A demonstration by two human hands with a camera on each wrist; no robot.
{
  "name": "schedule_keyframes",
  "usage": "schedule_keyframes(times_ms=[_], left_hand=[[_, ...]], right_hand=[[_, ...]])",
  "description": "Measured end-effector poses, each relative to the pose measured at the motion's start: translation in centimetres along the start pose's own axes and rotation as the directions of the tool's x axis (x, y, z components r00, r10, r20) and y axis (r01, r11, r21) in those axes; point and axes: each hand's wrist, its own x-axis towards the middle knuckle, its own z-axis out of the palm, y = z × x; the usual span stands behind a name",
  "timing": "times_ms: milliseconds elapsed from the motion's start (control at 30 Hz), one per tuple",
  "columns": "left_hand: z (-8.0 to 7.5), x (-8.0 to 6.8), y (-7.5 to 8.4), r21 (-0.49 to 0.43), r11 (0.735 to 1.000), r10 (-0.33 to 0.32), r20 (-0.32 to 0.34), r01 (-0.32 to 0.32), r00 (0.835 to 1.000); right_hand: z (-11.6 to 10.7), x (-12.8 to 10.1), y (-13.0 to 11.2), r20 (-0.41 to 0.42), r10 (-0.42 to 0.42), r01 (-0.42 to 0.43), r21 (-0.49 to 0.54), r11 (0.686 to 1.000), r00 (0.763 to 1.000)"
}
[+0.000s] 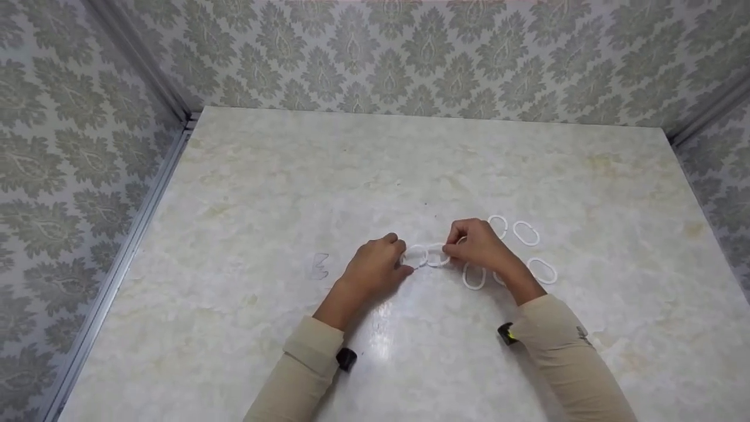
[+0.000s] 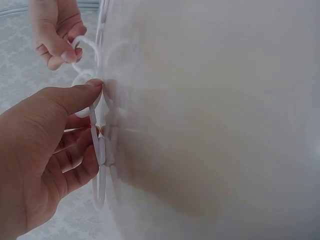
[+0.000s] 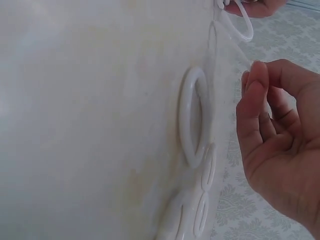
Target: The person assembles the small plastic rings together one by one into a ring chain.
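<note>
Several white plastic oval rings are about my hands. My left hand (image 1: 375,265) pinches a white ring (image 1: 417,246) between thumb and fingers, just above the table. Linked through it is a second ring (image 1: 438,265), which my right hand (image 1: 477,241) pinches at its right end. In the left wrist view, another ring (image 2: 102,192) hangs by the left fingers, partly hidden by them. The right wrist view shows the right thumb and index fingertip (image 3: 258,70) meeting on the ring's thin edge.
Loose white rings lie around my right hand: one ring (image 1: 537,236) behind, another ring (image 1: 555,273) to the right, one ring (image 1: 465,276) in front. The right forearm partly covers one more. A clear, wavy-outlined piece (image 1: 320,268) lies left of my left hand. Patterned walls (image 1: 375,58) border the table.
</note>
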Motion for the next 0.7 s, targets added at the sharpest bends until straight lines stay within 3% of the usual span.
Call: schedule_keyframes(times_ms=[200, 467, 567, 700], left_hand=[[0.0, 0.1, 0.0, 0.004, 1.000, 0.004, -0.005, -0.004, 1.000], [0.1, 0.2, -0.1, 0.012, 1.000, 0.011, 0.001, -0.011, 1.000], [0.0, 0.2, -0.1, 0.009, 1.000, 0.004, 0.007, -0.004, 1.000], [-0.1, 0.2, -0.1, 0.007, 1.000, -0.002, 0.013, 0.001, 1.000]], right_hand=[[0.7, -0.2, 0.2, -0.022, 0.012, -0.012, 0.031, 0.999, 1.000], [1.8, -0.7, -0.2, 0.057, 0.046, -0.051, 0.102, 0.994, 0.997], [2.4, -0.8, -0.2, 0.094, 0.066, -0.083, 0.201, 0.976, 0.993], [3.1, -0.7, -0.2, 0.154, 0.108, -0.157, 0.353, 0.922, 0.982]])
